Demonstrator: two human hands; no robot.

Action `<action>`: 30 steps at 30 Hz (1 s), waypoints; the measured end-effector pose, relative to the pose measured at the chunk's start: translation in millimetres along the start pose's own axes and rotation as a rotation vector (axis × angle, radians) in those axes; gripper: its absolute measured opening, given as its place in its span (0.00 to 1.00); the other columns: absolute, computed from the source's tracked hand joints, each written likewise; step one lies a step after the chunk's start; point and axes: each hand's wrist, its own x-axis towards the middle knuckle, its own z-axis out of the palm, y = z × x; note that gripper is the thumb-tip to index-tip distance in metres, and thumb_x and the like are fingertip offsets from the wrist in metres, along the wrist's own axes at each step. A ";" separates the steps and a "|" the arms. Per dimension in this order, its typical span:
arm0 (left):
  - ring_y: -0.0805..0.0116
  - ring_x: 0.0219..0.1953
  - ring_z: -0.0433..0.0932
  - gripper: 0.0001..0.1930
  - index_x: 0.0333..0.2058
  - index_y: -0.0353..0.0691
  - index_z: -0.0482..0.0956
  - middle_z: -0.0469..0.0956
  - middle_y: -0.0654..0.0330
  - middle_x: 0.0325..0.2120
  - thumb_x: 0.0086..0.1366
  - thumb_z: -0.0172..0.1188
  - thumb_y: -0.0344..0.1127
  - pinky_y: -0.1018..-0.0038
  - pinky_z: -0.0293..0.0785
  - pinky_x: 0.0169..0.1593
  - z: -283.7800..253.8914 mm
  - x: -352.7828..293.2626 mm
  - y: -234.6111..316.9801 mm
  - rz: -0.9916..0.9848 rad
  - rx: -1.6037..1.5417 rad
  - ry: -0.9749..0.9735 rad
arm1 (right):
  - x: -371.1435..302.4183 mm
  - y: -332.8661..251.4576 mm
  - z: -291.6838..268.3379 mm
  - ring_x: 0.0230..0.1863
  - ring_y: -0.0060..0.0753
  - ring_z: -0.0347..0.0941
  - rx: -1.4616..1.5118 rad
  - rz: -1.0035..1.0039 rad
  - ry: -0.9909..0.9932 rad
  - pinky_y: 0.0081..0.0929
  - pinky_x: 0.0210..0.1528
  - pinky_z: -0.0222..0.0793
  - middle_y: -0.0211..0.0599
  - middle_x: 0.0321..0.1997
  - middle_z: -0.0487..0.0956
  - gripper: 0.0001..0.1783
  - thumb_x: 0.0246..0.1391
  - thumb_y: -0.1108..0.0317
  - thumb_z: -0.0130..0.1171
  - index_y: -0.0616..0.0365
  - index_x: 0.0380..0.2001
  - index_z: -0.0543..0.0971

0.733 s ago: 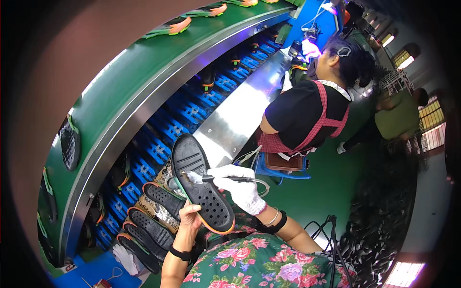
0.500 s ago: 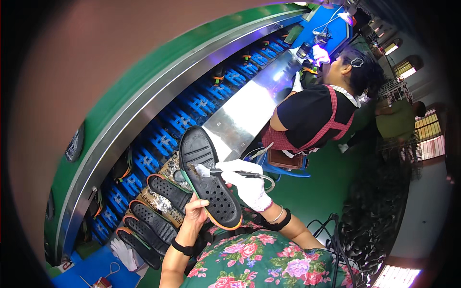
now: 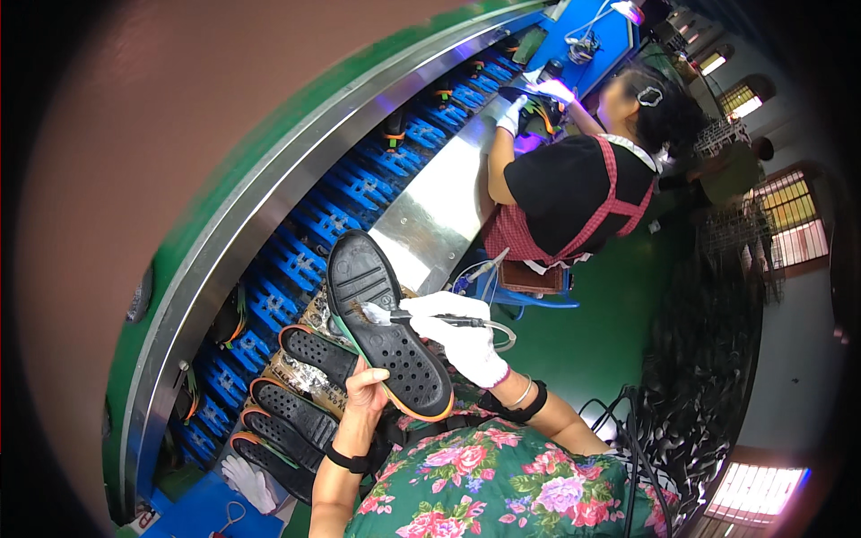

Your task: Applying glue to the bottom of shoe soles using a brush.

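A black shoe sole [image 3: 414, 366] with round holes at the near end, ridges at the far end and an orange-and-green edge is tilted up before me. My bare left hand [image 3: 364, 391] grips its near left side, the thumb over the rim. My right hand [image 3: 468, 345], in a white glove, is closed round a brush [image 3: 384, 315] with a thin hose behind it. The pale bristles touch the middle of the sole, beside a brownish patch. Several more black soles [image 3: 298, 408] lie in a row to the left of my left hand.
Beyond the soles runs a conveyor with blue slats [image 3: 289, 255] and a metal rail [image 3: 238, 193]. A metal worktop [image 3: 439, 202] adjoins it. A co-worker [image 3: 560, 193] handles a shoe at the far right. A white glove [image 3: 249, 484] lies at the lower left; black cables [image 3: 632, 439] hang at my right.
My view has shifted slightly. The brush stays against the middle of the sole, with both my hands keeping their grip. The co-worker's hands have moved left and now hold a shoe differently.
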 end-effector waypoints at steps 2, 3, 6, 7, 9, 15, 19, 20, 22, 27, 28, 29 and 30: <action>0.43 0.63 0.75 0.47 0.68 0.27 0.61 0.74 0.41 0.59 0.44 0.62 0.24 0.52 0.70 0.69 -0.4 0.0 -0.8 0.002 0.013 0.016 | -1.4 -0.7 -1.5 0.42 0.26 0.82 -0.086 -0.173 -0.023 0.26 0.45 0.79 0.37 0.45 0.87 0.13 0.58 0.77 0.66 0.63 0.46 0.88; 0.43 0.62 0.76 0.46 0.67 0.27 0.61 0.75 0.42 0.59 0.43 0.61 0.24 0.52 0.71 0.69 3.5 1.2 -1.9 0.020 0.016 -0.002 | -1.2 2.4 -3.8 0.43 0.27 0.82 -0.108 -0.209 -0.021 0.27 0.47 0.78 0.37 0.44 0.88 0.13 0.57 0.76 0.67 0.63 0.46 0.88; 0.44 0.62 0.76 0.46 0.66 0.27 0.63 0.76 0.44 0.58 0.43 0.62 0.24 0.52 0.70 0.69 3.3 5.6 -2.2 0.034 0.032 -0.026 | -0.7 0.6 -7.0 0.43 0.27 0.83 -0.197 -0.320 -0.023 0.26 0.47 0.78 0.36 0.44 0.88 0.14 0.56 0.77 0.68 0.62 0.46 0.88; 0.45 0.62 0.77 0.45 0.66 0.27 0.64 0.77 0.45 0.57 0.43 0.62 0.25 0.53 0.70 0.69 -2.1 7.8 -2.1 0.013 0.035 -0.070 | -2.0 2.6 -7.8 0.43 0.26 0.83 -0.137 -0.314 -0.025 0.26 0.48 0.79 0.36 0.44 0.89 0.14 0.55 0.77 0.69 0.61 0.46 0.88; 0.45 0.62 0.77 0.45 0.65 0.28 0.65 0.77 0.45 0.57 0.42 0.63 0.25 0.53 0.71 0.69 -5.0 7.9 -6.1 0.021 0.061 -0.074 | -5.7 4.5 -11.0 0.43 0.26 0.83 -0.098 -0.325 -0.020 0.26 0.49 0.79 0.36 0.45 0.89 0.14 0.55 0.77 0.70 0.61 0.46 0.88; 0.47 0.60 0.78 0.44 0.65 0.30 0.67 0.78 0.47 0.57 0.43 0.63 0.26 0.55 0.73 0.67 -7.5 6.4 -11.7 0.074 0.105 -0.055 | -2.0 11.8 -21.1 0.46 0.24 0.84 -0.118 -0.425 -0.026 0.27 0.52 0.79 0.36 0.45 0.89 0.14 0.55 0.77 0.71 0.62 0.46 0.88; 0.47 0.57 0.80 0.41 0.62 0.30 0.70 0.80 0.48 0.54 0.42 0.63 0.26 0.53 0.76 0.65 -4.6 12.5 -11.2 0.099 0.082 -0.067 | 1.0 10.8 -29.2 0.46 0.27 0.85 -0.160 -0.511 -0.054 0.29 0.52 0.80 0.37 0.46 0.89 0.13 0.56 0.75 0.71 0.62 0.46 0.87; 0.47 0.57 0.80 0.41 0.62 0.30 0.70 0.80 0.48 0.53 0.42 0.62 0.25 0.53 0.76 0.64 -4.1 14.5 -10.5 0.097 0.087 -0.053 | 1.5 7.7 -30.7 0.46 0.28 0.85 -0.253 -0.557 -0.046 0.30 0.52 0.80 0.37 0.46 0.89 0.12 0.56 0.75 0.71 0.61 0.45 0.87; 0.47 0.56 0.81 0.41 0.62 0.30 0.70 0.80 0.48 0.53 0.42 0.62 0.25 0.54 0.77 0.64 -4.9 21.3 -10.2 0.089 0.087 -0.066 | 3.1 4.6 -33.5 0.46 0.30 0.85 -0.347 -0.606 -0.025 0.30 0.52 0.80 0.38 0.45 0.89 0.11 0.56 0.74 0.71 0.61 0.44 0.87; 0.47 0.53 0.83 0.41 0.62 0.29 0.70 0.81 0.46 0.52 0.43 0.62 0.28 0.54 0.79 0.62 2.4 35.8 -8.8 0.075 0.092 -0.081 | 7.6 1.1 -41.7 0.47 0.32 0.85 -0.280 -0.615 -0.030 0.31 0.53 0.81 0.38 0.46 0.88 0.10 0.57 0.74 0.70 0.60 0.43 0.87; 0.47 0.54 0.82 0.40 0.61 0.28 0.70 0.81 0.47 0.52 0.43 0.62 0.25 0.54 0.78 0.63 6.7 37.8 -8.9 0.059 0.071 -0.097 | 9.5 0.2 -43.9 0.48 0.33 0.85 -0.277 -0.616 -0.037 0.32 0.53 0.81 0.39 0.46 0.88 0.10 0.57 0.74 0.69 0.60 0.43 0.87; 0.47 0.54 0.83 0.39 0.61 0.28 0.70 0.81 0.46 0.52 0.44 0.62 0.25 0.54 0.78 0.63 9.5 39.7 -10.2 0.064 0.060 -0.092 | 12.1 -1.5 -46.8 0.48 0.33 0.85 -0.296 -0.645 -0.040 0.32 0.54 0.81 0.39 0.46 0.88 0.10 0.57 0.74 0.69 0.60 0.43 0.87; 0.47 0.54 0.83 0.39 0.61 0.28 0.70 0.81 0.46 0.52 0.44 0.62 0.25 0.54 0.78 0.63 9.3 40.8 -9.7 0.061 0.067 -0.095 | 13.3 -1.6 -46.5 0.48 0.33 0.85 -0.292 -0.648 -0.035 0.32 0.54 0.81 0.39 0.46 0.88 0.10 0.57 0.74 0.69 0.60 0.43 0.87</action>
